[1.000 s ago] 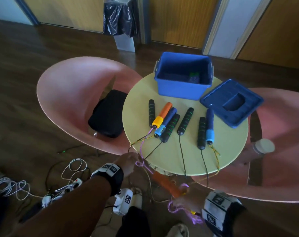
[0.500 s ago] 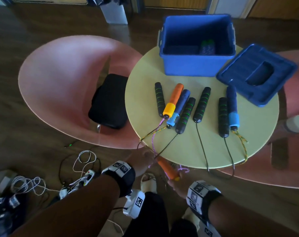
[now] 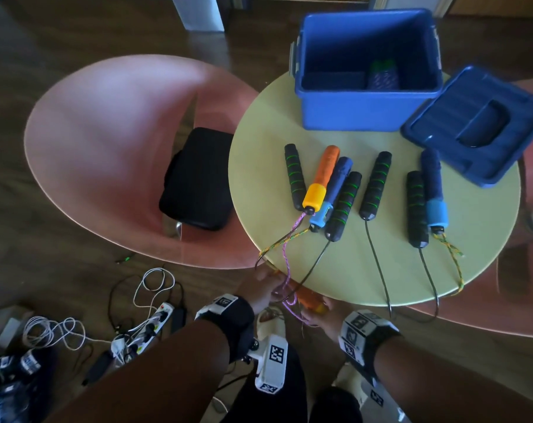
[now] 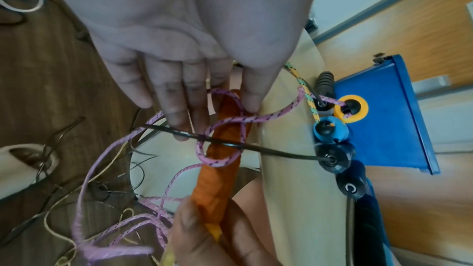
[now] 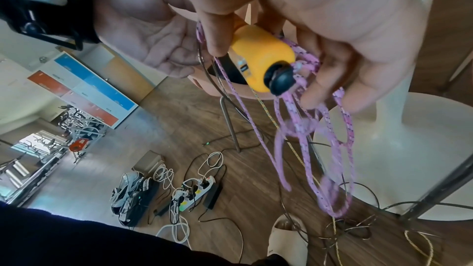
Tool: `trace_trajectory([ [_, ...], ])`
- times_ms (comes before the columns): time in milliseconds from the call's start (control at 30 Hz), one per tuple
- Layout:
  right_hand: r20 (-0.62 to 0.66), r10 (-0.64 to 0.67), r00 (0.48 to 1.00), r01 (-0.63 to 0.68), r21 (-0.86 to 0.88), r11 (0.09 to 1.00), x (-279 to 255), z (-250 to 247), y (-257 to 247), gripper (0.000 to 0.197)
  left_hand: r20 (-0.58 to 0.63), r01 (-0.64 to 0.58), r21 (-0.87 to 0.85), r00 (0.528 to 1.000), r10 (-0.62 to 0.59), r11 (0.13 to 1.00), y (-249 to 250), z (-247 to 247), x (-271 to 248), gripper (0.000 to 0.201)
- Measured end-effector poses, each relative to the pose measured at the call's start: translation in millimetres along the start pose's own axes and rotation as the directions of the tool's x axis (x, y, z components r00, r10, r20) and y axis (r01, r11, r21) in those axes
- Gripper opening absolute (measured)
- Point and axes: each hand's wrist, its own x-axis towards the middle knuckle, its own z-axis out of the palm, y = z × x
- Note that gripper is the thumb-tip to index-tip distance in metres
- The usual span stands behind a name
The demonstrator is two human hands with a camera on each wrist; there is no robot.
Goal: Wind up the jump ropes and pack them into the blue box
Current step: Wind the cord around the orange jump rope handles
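Below the front edge of the round yellow table, my right hand grips the yellow end of an orange jump-rope handle together with several loose loops of its pink rope. My left hand is at the handle's other tip. Its thumb and fingers pinch the pink rope, which is looped round the orange shaft. The rope runs up to the twin orange handle on the table. The blue box stands open at the back with one wound rope inside.
Several black-and-green handles and two blue handles lie on the table, their cords hanging over the front edge to the floor. The blue lid rests at the right. A pink chair holds a black bag. A power strip lies on the floor.
Both hands have risen to the table's front edge and come closer together. The right hand has brought the orange handle up to the left hand, and the pink rope is gathered tighter.
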Motion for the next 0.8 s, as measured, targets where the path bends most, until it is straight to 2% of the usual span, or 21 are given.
trace_trajectory([
  [67,0.028,0.022,0.999,-0.023,0.038,0.999,5,6,1,0.057,-0.015,0.035,-0.105,0.999,-0.037,0.994,1,4,-7,0.01],
  [133,-0.009,0.03,1.0,-0.029,0.058,0.998,10,13,0,0.068,-0.045,0.035,-0.165,0.998,-0.043,0.986,2,8,-10,0.013],
  [200,-0.033,0.019,0.999,-0.019,0.006,1.0,17,17,3,0.092,-0.14,-0.005,-0.111,0.99,-0.01,0.994,-1,11,-9,0.016],
  [233,-0.039,0.017,0.999,-0.018,-0.017,1.0,15,17,1,0.104,-0.198,-0.032,-0.029,0.98,0.025,0.999,-2,12,-9,0.018],
  [267,-0.038,0.01,0.999,-0.011,-0.035,0.999,11,15,0,0.108,-0.271,-0.055,0.067,0.96,0.071,0.996,-5,11,-6,0.022],
  [333,-0.031,-0.017,0.999,0.014,-0.105,0.994,3,10,0,0.084,-0.402,-0.06,0.207,0.905,0.141,0.977,-11,9,-6,0.028],
  [400,0.021,-0.048,0.999,0.051,-0.169,0.984,-3,6,3,0.061,-0.48,-0.044,0.318,0.854,0.2,0.947,-11,7,-10,0.026],
  [467,0.118,-0.046,0.992,0.071,-0.218,0.973,-14,2,-1,0.052,-0.475,-0.048,0.348,0.852,0.22,0.936,-5,7,-24,0.027],
  [533,0.155,-0.084,0.984,0.123,-0.263,0.957,-27,-5,-4,0.043,-0.507,-0.108,0.334,0.817,0.275,0.936,-2,5,-33,0.025],
  [567,0.139,-0.122,0.983,0.154,-0.249,0.956,-36,-10,-8,0.037,-0.538,-0.135,0.325,0.788,0.301,0.936,3,6,-42,0.016],
  [600,0.083,-0.192,0.978,0.206,-0.219,0.954,-46,-16,-11,0.03,-0.559,-0.129,0.388,0.754,0.344,0.913,8,6,-52,0.009],
  [667,-0.082,-0.321,0.943,0.304,-0.171,0.937,-65,-30,-20,0.021,-0.534,-0.203,0.515,0.684,0.497,0.833,21,11,-74,0.013],
  [700,-0.159,-0.358,0.92,0.343,-0.111,0.933,-73,-37,-25,0.022,-0.502,-0.257,0.563,0.649,0.572,0.785,27,11,-85,0.014],
  [767,-0.302,-0.422,0.855,0.451,0.028,0.892,-92,-54,-41,0.046,-0.42,-0.409,0.645,0.516,0.747,0.645,45,13,-111,0.019],
  [800,-0.327,-0.474,0.818,0.515,0.05,0.855,-105,-63,-52,0.062,-0.381,-0.473,0.666,0.451,0.808,0.577,53,15,-123,0.022],
])
